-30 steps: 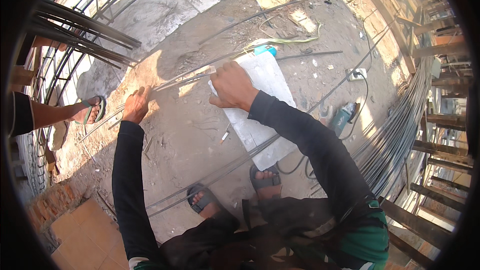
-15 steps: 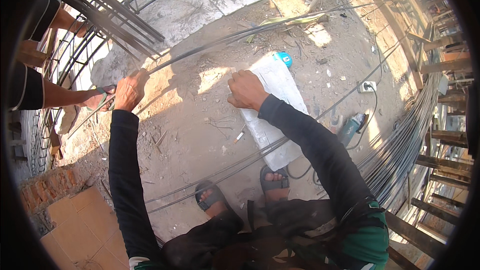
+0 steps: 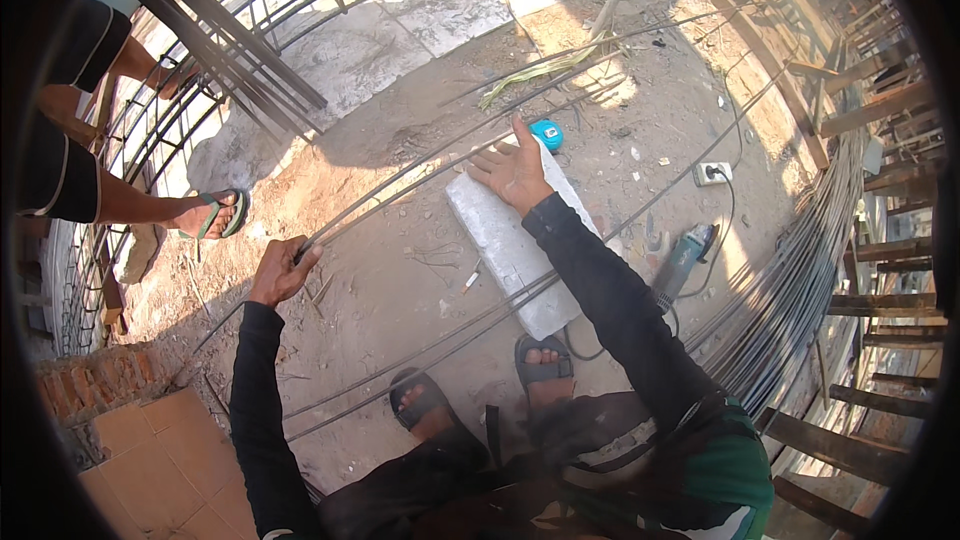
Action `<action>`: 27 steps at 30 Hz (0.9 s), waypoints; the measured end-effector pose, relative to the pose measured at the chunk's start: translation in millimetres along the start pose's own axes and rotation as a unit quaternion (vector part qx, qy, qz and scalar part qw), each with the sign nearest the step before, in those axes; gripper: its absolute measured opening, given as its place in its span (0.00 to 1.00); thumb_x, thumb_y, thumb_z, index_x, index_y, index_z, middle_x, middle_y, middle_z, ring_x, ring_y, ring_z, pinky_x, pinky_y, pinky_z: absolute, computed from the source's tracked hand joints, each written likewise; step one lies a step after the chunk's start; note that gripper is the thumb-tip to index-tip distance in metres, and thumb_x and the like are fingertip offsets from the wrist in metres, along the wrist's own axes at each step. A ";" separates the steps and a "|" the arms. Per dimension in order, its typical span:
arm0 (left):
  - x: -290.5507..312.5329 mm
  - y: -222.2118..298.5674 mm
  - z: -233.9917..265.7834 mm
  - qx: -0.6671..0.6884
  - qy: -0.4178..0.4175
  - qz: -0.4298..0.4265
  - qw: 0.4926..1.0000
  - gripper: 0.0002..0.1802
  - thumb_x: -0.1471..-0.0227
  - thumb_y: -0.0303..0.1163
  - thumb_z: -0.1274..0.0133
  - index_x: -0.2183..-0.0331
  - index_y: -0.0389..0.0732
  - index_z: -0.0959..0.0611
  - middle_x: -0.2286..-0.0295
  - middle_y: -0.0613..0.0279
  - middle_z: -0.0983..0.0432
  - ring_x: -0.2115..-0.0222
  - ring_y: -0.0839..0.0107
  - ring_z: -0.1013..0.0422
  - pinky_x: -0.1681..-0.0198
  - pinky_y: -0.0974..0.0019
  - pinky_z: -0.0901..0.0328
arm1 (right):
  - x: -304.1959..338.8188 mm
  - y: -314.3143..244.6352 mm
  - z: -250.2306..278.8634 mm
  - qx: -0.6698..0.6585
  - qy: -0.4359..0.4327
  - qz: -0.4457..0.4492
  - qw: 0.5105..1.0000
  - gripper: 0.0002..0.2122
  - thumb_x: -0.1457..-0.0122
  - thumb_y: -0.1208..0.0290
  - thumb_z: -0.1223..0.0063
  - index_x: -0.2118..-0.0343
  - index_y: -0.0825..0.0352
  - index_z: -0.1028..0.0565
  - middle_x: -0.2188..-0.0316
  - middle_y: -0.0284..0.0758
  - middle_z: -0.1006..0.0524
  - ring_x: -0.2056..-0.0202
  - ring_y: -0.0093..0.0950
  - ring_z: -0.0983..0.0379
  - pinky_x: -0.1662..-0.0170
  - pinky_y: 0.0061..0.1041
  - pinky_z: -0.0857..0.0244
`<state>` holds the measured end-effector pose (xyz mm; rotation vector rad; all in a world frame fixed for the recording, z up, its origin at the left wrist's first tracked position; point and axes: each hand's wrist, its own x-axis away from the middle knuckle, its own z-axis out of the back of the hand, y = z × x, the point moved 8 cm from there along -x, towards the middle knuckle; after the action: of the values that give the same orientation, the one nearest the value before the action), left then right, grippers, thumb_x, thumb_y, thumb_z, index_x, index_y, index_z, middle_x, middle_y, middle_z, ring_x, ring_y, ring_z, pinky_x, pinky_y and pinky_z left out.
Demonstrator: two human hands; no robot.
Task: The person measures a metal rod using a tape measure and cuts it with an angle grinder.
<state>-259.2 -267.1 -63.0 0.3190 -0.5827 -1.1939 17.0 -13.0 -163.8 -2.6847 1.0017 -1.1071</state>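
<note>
Long thin steel bars (image 3: 400,186) run slantwise from the lower left toward the upper right. My left hand (image 3: 285,272) is closed around them, over the bare ground at left of centre. With its fingers spread, my right hand (image 3: 512,172) touches or nearly touches the bars from below, above the far end of a pale slab (image 3: 495,240). A blue tape measure (image 3: 547,134) lies just beyond that hand. Two more thin bars (image 3: 420,360) cross low in front of my sandalled feet and over the slab's near end.
An angle grinder (image 3: 685,265) with a cable lies right of the slab, near a white socket box (image 3: 713,173). A bundle of rods (image 3: 790,285) stretches along the right. Another person's sandalled foot (image 3: 215,215) stands at left, by rebar cages (image 3: 290,10) and upright bars (image 3: 220,40).
My left hand has come nearer to me and slightly right, bringing the bars lower. My right hand has gone from curled to spread, turned upward, and moved slightly.
</note>
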 end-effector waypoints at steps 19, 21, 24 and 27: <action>94.0 42.8 -9.1 0.035 -0.051 -0.123 0.990 0.19 0.41 0.43 0.51 0.60 0.37 0.22 0.68 0.46 0.24 0.67 0.50 0.27 0.63 0.52 0.35 | 155.3 -68.6 -60.6 0.064 -0.081 0.317 0.943 0.17 0.32 0.53 0.63 0.67 0.64 0.35 0.77 0.33 0.32 0.71 0.32 0.31 0.62 0.37 0.32; 95.5 65.8 -0.9 0.051 -0.059 -0.134 0.988 0.19 0.42 0.41 0.50 0.55 0.37 0.23 0.65 0.45 0.23 0.65 0.49 0.26 0.61 0.52 0.34 | 189.3 -95.9 -107.5 0.023 -0.137 0.371 0.918 0.16 0.32 0.54 0.63 0.68 0.62 0.36 0.79 0.29 0.37 0.75 0.24 0.36 0.69 0.28 0.35; 100.9 92.6 2.7 0.079 -0.056 -0.184 0.978 0.24 0.45 0.32 0.49 0.46 0.40 0.29 0.62 0.47 0.22 0.61 0.49 0.26 0.57 0.52 0.33 | 237.7 -111.3 -182.0 0.002 -0.213 0.389 0.896 0.15 0.32 0.54 0.61 0.69 0.61 0.36 0.81 0.25 0.43 0.79 0.18 0.43 0.75 0.21 0.43; 96.9 115.9 16.4 0.086 -0.038 -0.154 0.984 0.27 0.46 0.27 0.49 0.44 0.43 0.32 0.60 0.48 0.22 0.60 0.51 0.26 0.56 0.52 0.33 | 291.9 -125.7 -253.9 0.063 -0.282 0.425 0.858 0.15 0.32 0.54 0.60 0.70 0.61 0.36 0.81 0.24 0.44 0.81 0.16 0.45 0.79 0.16 0.47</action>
<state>-154.8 -316.2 35.9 0.5260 -0.7239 -1.4616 74.1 -43.6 237.9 -1.8576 1.6169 -0.1789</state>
